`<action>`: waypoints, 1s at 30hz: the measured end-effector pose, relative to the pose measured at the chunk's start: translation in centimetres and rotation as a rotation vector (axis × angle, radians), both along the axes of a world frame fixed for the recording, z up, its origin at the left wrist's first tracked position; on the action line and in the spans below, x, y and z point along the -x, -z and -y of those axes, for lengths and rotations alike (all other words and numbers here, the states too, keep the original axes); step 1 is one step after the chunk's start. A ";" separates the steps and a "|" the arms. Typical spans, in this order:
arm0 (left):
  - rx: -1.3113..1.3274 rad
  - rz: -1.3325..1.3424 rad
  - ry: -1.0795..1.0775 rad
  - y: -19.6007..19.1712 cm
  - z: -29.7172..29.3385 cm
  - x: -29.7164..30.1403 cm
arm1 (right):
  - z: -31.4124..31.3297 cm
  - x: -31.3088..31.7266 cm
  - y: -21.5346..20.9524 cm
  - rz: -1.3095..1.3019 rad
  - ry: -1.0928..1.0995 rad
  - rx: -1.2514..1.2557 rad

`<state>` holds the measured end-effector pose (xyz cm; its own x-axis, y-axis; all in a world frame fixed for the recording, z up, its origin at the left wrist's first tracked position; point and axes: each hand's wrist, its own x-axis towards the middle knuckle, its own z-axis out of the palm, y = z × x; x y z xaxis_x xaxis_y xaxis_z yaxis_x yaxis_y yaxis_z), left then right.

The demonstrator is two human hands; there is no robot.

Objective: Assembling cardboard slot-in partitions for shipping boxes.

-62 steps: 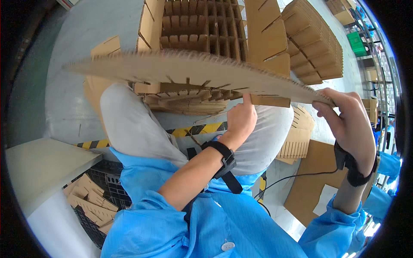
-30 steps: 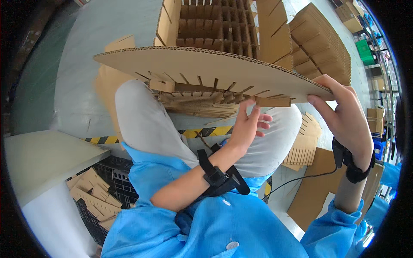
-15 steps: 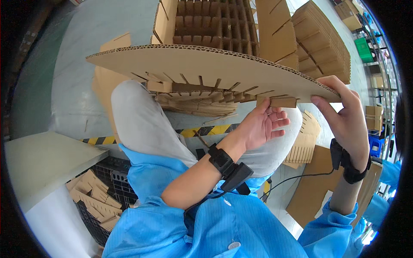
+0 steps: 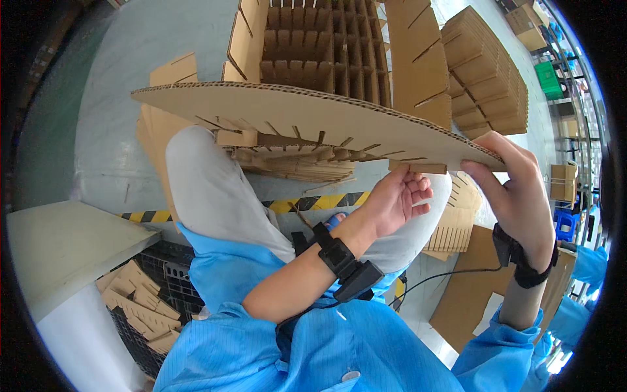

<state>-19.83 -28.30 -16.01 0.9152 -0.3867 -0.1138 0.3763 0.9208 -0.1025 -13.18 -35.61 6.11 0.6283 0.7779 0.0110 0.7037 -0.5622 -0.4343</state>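
Observation:
A wide slotted cardboard divider sheet [image 4: 274, 117] stretches across in front of me, its slots along the lower edge. My right hand [image 4: 513, 179] pinches its right end between thumb and fingers. Under the sheet, my left hand [image 4: 405, 199] is palm up with curled fingers. Its fingertips pinch the edge of a narrow cardboard strip [image 4: 424, 168], partly hidden by the sheet. Behind the sheet, an upright cardboard frame [image 4: 418, 65] surrounds a grid of interlocked dividers [image 4: 326, 49]. More cardboard strips [image 4: 294, 163] show below the sheet, between my knees.
Stacked slotted cardboard [image 4: 486, 72] lies at the far right. Loose slotted pieces [image 4: 450, 219] rest beside my right knee, with more scraps [image 4: 140, 300] on a black crate [image 4: 186, 271] at lower left. Yellow-black tape [image 4: 307, 201] crosses the floor. Shelving [image 4: 581, 98] lines the right side.
The sheet and the right hand sit slightly lower in the picture, and more of the grid behind shows. Both hands keep their holds.

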 end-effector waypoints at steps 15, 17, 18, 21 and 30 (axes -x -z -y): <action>0.050 -0.065 -0.053 -0.5 0.3 0.4 | 0.2 -0.2 0.0 0.063 -0.055 0.013; 0.053 -0.066 -0.053 -0.5 0.5 0.3 | 0.0 0.2 0.0 0.120 -0.066 -0.005; 0.054 -0.080 -0.059 -0.3 0.7 0.2 | 0.2 0.1 0.3 0.118 -0.063 -0.009; 0.062 -0.127 -0.053 -0.3 0.8 0.2 | 0.1 -0.1 0.2 0.059 -0.006 -0.026; 0.016 -0.180 -0.052 -0.5 0.2 0.7 | -1.6 -0.7 -1.7 -0.069 -0.095 0.247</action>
<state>-20.53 -28.48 -15.55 0.8994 -0.3424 -0.2718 0.3025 0.9363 -0.1786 -12.53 -34.04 7.77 0.5453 0.8069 -0.2271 0.7315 -0.5904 -0.3411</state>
